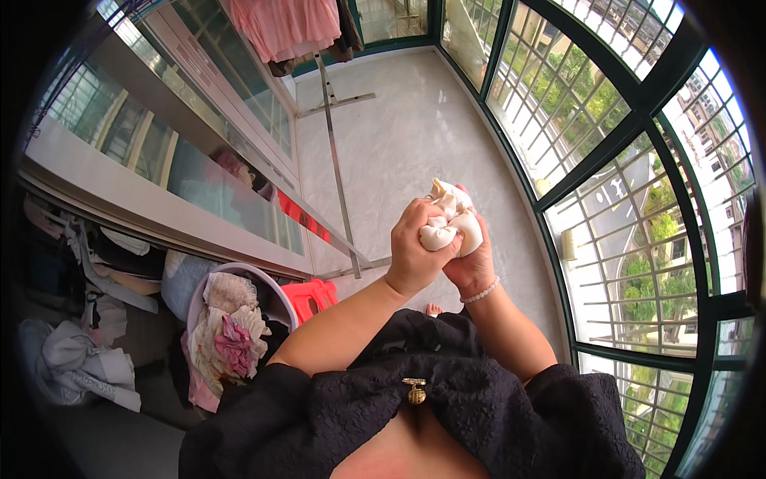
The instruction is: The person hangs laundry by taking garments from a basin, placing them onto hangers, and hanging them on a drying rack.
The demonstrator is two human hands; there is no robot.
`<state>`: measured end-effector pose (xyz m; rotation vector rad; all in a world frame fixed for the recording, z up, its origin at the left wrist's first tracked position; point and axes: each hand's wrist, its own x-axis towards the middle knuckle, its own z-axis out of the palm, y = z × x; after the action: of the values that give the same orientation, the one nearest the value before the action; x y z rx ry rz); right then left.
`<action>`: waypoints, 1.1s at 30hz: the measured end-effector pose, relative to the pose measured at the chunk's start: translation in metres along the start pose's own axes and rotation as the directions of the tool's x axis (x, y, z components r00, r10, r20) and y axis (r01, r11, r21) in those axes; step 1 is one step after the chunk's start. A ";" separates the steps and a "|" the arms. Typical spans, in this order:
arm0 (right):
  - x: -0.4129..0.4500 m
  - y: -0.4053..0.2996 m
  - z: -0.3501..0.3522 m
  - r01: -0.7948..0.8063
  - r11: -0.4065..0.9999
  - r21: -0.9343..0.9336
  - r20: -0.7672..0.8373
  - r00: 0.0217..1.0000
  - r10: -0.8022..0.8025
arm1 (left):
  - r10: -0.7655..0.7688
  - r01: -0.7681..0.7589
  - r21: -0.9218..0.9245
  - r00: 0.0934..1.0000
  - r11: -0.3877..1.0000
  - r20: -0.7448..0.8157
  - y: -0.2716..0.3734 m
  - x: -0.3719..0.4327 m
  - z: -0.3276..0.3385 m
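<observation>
A crumpled white cloth (450,226) is bunched between my hands, in front of my body. My left hand (418,246) grips it from the left with bent fingers. On the other side my right hand (473,257) holds it from below and the right, a beaded bracelet (482,292) around its wrist. The cloth's folds bulge out between my fingers and hide parts of both palms. Beyond the hands lies the grey floor (413,138).
At lower left stands a round tub (197,293) heaped with clothes, beside a red plastic stool (310,299). A metal rack (335,155) bears pink clothing (287,27) at its far end. Glass sliding doors line the left; barred windows (622,239) line the right.
</observation>
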<state>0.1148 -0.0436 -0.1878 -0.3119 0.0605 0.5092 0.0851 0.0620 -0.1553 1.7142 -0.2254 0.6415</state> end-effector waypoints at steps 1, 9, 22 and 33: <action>-0.001 -0.005 0.002 0.098 0.994 -0.057 0.003 0.995 -0.098 | -0.107 0.109 -0.124 0.994 0.986 0.022 -0.001 0.000 0.005; -0.023 -0.055 0.042 0.690 0.237 -0.684 0.272 0.542 -0.795 | -0.451 0.569 -0.793 0.780 0.219 0.435 0.032 0.046 0.049; -0.060 -0.147 0.095 0.700 -0.712 0.048 0.838 0.359 0.410 | -0.065 0.997 0.021 -0.016 0.080 0.998 0.013 0.109 0.133; -0.036 -0.152 0.004 0.762 -0.624 0.174 0.403 0.523 0.751 | -0.475 0.130 0.505 -0.208 0.853 0.855 0.008 0.103 0.233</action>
<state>0.1570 -0.1848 -0.1365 -2.3860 -2.1702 -0.3878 0.2348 -0.1414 -0.1216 2.0270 -0.7830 -1.3685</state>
